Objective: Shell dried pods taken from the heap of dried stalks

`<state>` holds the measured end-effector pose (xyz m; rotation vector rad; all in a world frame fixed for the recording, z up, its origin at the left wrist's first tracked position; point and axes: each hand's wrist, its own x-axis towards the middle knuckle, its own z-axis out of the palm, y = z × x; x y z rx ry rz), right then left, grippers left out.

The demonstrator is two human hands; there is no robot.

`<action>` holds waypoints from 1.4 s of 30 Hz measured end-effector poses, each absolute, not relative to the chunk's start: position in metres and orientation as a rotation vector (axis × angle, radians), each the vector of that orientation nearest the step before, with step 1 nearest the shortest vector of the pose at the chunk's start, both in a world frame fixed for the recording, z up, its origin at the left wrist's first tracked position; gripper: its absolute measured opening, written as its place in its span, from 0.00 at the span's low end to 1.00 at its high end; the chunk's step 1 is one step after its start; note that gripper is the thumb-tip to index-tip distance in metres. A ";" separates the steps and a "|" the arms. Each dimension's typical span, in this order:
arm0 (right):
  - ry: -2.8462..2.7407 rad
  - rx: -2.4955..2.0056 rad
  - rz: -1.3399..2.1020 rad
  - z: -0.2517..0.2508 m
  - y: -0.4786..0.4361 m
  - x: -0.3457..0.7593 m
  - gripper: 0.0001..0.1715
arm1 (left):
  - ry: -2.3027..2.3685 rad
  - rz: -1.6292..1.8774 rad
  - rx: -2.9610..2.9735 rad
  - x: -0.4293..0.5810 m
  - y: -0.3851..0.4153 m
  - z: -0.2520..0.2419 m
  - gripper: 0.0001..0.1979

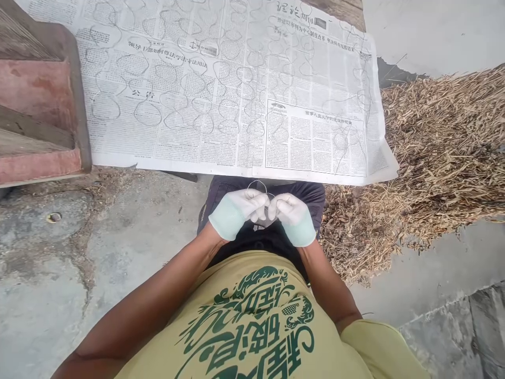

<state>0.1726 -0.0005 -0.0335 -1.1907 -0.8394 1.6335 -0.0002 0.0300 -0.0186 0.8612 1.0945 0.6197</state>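
Note:
My left hand (246,207), in a white glove with a pale green cuff, pinches a thin wire (257,181) bent into a small loop above the fingers. Close beside it, my right hand (287,208), gloved the same way, has its fingers pinched where the wire's other end runs in. Both hands are over my lap, just below the near edge of a newspaper sheet (189,152). Spread over the paper in rows lie several thin wire pieces (148,113) bent into joined loops. The exact fingertip contact is too small to make out.
To the left stands a reddish wooden piece (35,89) with a dark rim. Dry straw (445,137) lies heaped on the concrete at the right. The newspaper's right corner (390,163) hangs over the edge. A small hole (54,217) marks the ground at left.

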 end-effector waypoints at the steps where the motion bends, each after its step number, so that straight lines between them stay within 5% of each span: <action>1: -0.852 -1.217 1.579 -0.030 -0.002 0.172 0.13 | 1.100 0.616 0.868 0.000 0.030 -0.020 0.19; 5: -0.867 -1.228 1.522 -0.024 -0.007 0.169 0.05 | 1.103 0.624 0.873 0.000 0.029 -0.020 0.17; 23: -1.162 -1.894 1.041 0.001 -0.011 0.163 0.09 | 1.036 0.488 0.864 -0.006 0.028 -0.018 0.12; 34: -0.989 -1.743 1.435 0.009 -0.006 0.167 0.06 | 0.861 0.639 0.722 -0.011 0.018 -0.048 0.20; 42: -1.308 -1.991 0.845 -0.004 -0.011 0.166 0.10 | 0.922 0.632 0.664 0.004 0.021 -0.066 0.26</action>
